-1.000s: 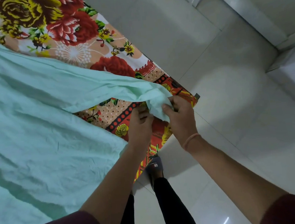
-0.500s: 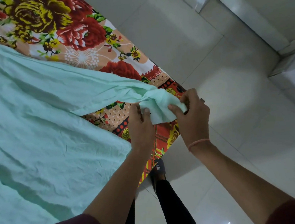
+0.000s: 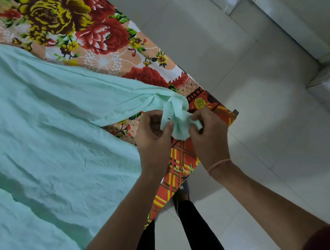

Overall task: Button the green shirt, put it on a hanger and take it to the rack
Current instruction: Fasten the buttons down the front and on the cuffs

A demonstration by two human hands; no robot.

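The pale green shirt [image 3: 47, 139] lies spread over the left of the bed, its sleeve stretching right to the bed's corner. The sleeve's cuff [image 3: 176, 117] is bunched up between both hands. My left hand [image 3: 154, 139] pinches the cuff's left side with thumb and fingers. My right hand [image 3: 209, 135] grips the cuff's right side; a pink thread sits on that wrist. A small dark spot shows on the cuff near my left thumb; whether it is a button I cannot tell.
A floral bedsheet [image 3: 100, 36] in red, yellow and orange covers the bed, its corner [image 3: 227, 113] just right of my hands. Glossy white floor tiles [image 3: 259, 116] fill the right. My legs in black trousers [image 3: 197, 227] stand below. A white step or ledge [image 3: 295, 23] runs along the upper right.
Both hands have gathered the cuff more tightly and turned it, so it is now crumpled between the fingers. The view has shifted slightly; the shirt body has not moved.
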